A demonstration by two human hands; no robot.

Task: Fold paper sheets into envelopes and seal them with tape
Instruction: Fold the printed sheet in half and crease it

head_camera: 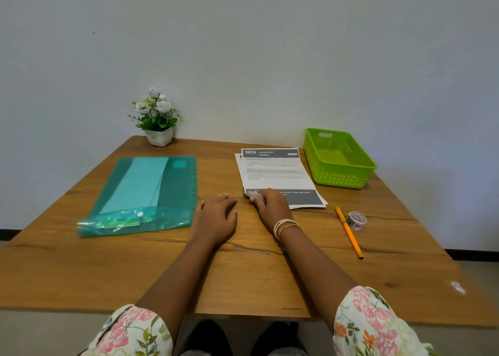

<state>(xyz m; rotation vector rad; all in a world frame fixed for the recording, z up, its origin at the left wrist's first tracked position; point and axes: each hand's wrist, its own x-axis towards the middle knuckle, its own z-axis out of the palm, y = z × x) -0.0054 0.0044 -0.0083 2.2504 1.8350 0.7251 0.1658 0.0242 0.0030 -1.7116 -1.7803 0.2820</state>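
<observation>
Left hand (216, 215) flat, fingers relaxed, on grained wooden desk (270, 274). Right hand (270, 207) resting on near corner of printed paper sheets (278, 175), grip seemingly pinching it. Patterned tape roll (356, 220) beside yellow pencil (349, 232).

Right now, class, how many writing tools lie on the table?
1: an orange pencil lies on the wooden table to the right of the right hand, beside the tape roll. More could be hidden inside the teal folder.
</observation>
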